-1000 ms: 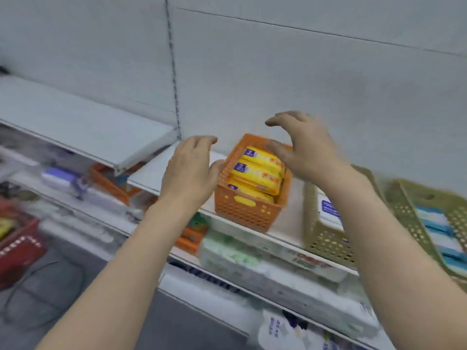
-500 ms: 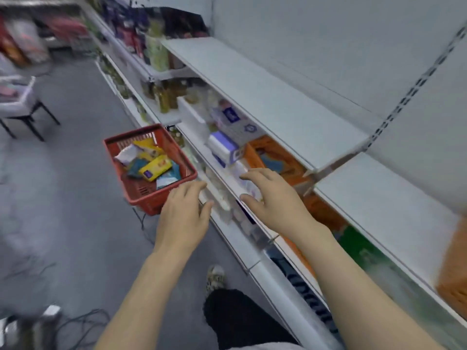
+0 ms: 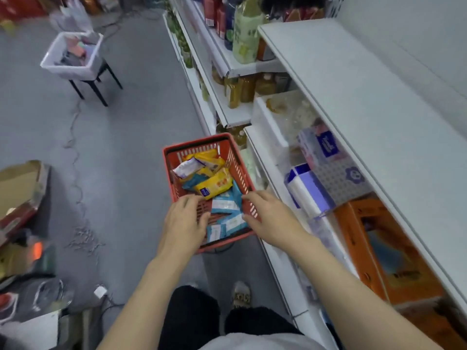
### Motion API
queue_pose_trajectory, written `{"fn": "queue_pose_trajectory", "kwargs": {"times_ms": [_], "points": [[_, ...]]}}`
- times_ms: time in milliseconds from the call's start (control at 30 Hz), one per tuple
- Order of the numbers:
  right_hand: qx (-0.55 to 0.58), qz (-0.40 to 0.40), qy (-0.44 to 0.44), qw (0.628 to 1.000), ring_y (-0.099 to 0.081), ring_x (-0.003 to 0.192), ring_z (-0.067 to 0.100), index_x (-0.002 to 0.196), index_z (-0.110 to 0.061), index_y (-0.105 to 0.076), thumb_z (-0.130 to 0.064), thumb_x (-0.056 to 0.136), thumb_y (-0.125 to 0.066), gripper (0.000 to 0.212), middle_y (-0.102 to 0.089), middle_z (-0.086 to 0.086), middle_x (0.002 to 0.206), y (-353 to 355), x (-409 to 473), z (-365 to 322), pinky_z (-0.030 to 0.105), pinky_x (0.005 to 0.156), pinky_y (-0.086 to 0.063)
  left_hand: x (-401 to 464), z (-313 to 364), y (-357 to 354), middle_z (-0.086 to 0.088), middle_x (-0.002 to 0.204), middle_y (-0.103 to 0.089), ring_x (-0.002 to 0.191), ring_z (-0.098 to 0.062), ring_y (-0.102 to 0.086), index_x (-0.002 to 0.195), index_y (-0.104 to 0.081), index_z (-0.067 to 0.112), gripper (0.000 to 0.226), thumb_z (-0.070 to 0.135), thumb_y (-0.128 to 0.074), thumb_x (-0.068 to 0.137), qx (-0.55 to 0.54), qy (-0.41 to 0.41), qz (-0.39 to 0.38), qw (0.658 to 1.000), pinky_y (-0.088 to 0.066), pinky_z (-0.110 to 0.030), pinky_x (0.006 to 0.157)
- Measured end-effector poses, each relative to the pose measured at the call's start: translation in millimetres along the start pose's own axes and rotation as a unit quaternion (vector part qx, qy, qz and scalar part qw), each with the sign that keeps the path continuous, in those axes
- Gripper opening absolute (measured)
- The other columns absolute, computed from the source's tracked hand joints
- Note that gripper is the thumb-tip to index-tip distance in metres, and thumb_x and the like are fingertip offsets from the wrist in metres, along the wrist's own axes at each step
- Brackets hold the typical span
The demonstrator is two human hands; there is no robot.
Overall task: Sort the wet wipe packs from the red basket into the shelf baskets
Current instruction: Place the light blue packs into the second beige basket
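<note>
Both hands reach into the red basket (image 3: 233, 157): left hand (image 3: 183, 223) and right hand (image 3: 271, 219) spread, empty, blue wet wipe packs (image 3: 225, 214) between them.

No text, brand name or number can be read. The yellow wet wipe pack (image 3: 213, 184) in the red basket (image 3: 233, 157) bears a small dark blue label patch at one corner and orange pictures on its face, but the print is blurred. The blue packs (image 3: 226, 204) beside it carry white label panels whose lines are too small to make out. On the shelf, a tissue box (image 3: 326, 145) has a dark blue panel with white marks that cannot be resolved, and a patterned box (image 3: 351, 176) just below it shows a round blue emblem, also illegible. The labels on the bottles (image 3: 246, 34) farther along the shelf are blurred.
</note>
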State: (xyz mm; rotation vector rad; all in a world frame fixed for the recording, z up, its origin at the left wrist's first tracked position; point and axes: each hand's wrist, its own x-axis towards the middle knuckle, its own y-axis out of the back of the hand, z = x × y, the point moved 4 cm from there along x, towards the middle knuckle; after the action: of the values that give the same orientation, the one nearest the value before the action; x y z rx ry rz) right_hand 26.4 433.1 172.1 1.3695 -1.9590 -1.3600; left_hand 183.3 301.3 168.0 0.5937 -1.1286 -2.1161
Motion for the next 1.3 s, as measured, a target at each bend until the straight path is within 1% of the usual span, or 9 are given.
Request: {"fn": "queue_pose_trajectory", "kwargs": {"times_ms": [167, 467, 600, 700, 833, 1033, 1167, 1233, 1300], "points": [[-0.003, -0.073, -0.05, 0.996, -0.045, 0.131, 0.025, 0.141, -0.018, -0.049, -0.032, 0.095, -0.059, 0.049, -0.049, 0.006, 0.142, -35.5, 100.7, 21.2, 0.037, 0.103, -0.043, 92.8, -51.4, -33.4, -0.007, 0.127, -0.055, 0.12, -0.028, -0.051, 0.126, -0.056, 0.013, 0.037, 0.026, -0.061, 0.092, -0.012, 0.045, -0.054, 0.997, -0.041, -0.04, 0.1], [0.042, -0.199, -0.226, 0.953, -0.05, 0.128, 0.031, 0.141, -0.011, -0.05, -0.033, 0.095, -0.06, 0.052, -0.05, 0.014, 0.141, -156.2, 220.2, 76.9, 0.038, 0.103, -0.043, 214.3, -118.4, -129.3, -0.011, 0.129, -0.054, 0.12, -0.033, -0.052, 0.133, -0.052, 0.013, 0.044, 0.032, -0.059, 0.094, -0.005, 0.068, -0.243, 0.968, -0.043, -0.04, 0.096], [0.058, -0.242, -0.262, 0.932, -0.046, 0.132, 0.033, 0.146, -0.011, -0.04, -0.033, 0.093, -0.063, 0.062, -0.046, 0.015, 0.145, -213.0, 251.7, 92.4, 0.041, 0.106, -0.042, 223.4, -146.4, -165.9, -0.011, 0.131, -0.053, 0.118, -0.034, -0.053, 0.13, -0.053, 0.013, 0.043, 0.034, -0.06, 0.093, -0.03, 0.103, -0.288, 0.952, -0.046, -0.043, 0.096], [0.055, -0.249, -0.257, 0.932, -0.042, 0.135, 0.033, 0.147, -0.011, -0.036, -0.027, 0.091, -0.068, 0.067, -0.043, 0.014, 0.147, -249.9, 270.6, 107.2, 0.041, 0.108, -0.04, 217.7, -162.7, -187.8, -0.014, 0.133, -0.053, 0.121, -0.032, -0.05, 0.134, -0.051, 0.012, 0.046, 0.033, -0.058, 0.095, -0.037, 0.138, -0.29, 0.946, -0.041, -0.036, 0.099], [-0.009, -0.265, -0.239, 0.934, -0.038, 0.135, 0.031, 0.146, -0.012, -0.032, -0.018, 0.087, -0.07, 0.07, -0.041, 0.012, 0.146, -286.7, 276.6, 122.0, 0.041, 0.107, -0.038, 201.1, -175.3, -215.1, -0.015, 0.131, -0.054, 0.119, -0.033, -0.051, 0.134, -0.05, 0.009, 0.048, 0.036, -0.058, 0.095, -0.045, 0.213, -0.31, 0.925, -0.04, -0.034, 0.097], [-0.146, -0.279, -0.166, 0.934, -0.043, 0.124, 0.031, 0.13, -0.01, -0.056, -0.013, 0.094, -0.057, 0.036, -0.052, 0.011, 0.131, -298.8, 262.9, 114.4, 0.039, 0.097, -0.041, 163.5, -185.7, -249.2, -0.006, 0.121, -0.065, 0.11, -0.026, -0.062, 0.126, -0.056, 0.019, 0.044, 0.044, -0.058, 0.09, -0.078, 0.271, -0.344, 0.896, -0.051, -0.037, 0.091], [-0.056, -0.19, -0.207, 0.958, -0.055, 0.113, 0.031, 0.121, -0.013, -0.058, -0.034, 0.095, -0.061, 0.034, -0.062, 0.01, 0.117, -258.9, 251.8, 111.9, 0.039, 0.081, -0.045, 141.5, -185.1, -266.1, -0.011, 0.121, -0.064, 0.11, -0.031, -0.059, 0.128, -0.055, 0.012, 0.042, 0.033, -0.062, 0.092, -0.074, 0.31, -0.351, 0.88, -0.044, -0.029, 0.083], [0.012, -0.151, -0.265, 0.952, -0.064, 0.101, 0.035, 0.125, -0.01, -0.053, -0.039, 0.098, -0.056, 0.04, -0.068, 0.015, 0.109, -235.5, 244.0, 115.1, 0.038, 0.074, -0.05, 133.6, -184.0, -276.4, -0.011, 0.127, -0.061, 0.114, -0.031, -0.057, 0.129, -0.052, 0.013, 0.045, 0.037, -0.062, 0.092, -0.075, 0.34, -0.365, 0.863, -0.043, -0.031, 0.087], [0.084, -0.121, -0.297, 0.944, -0.067, 0.097, 0.035, 0.124, -0.008, -0.053, -0.042, 0.096, -0.058, 0.044, -0.07, 0.015, 0.108, -221.3, 233.9, 118.1, 0.043, 0.077, -0.055, 126.9, -185.1, -287.6, -0.009, 0.134, -0.057, 0.121, -0.031, -0.054, 0.136, -0.046, 0.016, 0.054, 0.041, -0.062, 0.091, -0.087, 0.382, -0.38, 0.838, -0.042, -0.032, 0.093]]}}
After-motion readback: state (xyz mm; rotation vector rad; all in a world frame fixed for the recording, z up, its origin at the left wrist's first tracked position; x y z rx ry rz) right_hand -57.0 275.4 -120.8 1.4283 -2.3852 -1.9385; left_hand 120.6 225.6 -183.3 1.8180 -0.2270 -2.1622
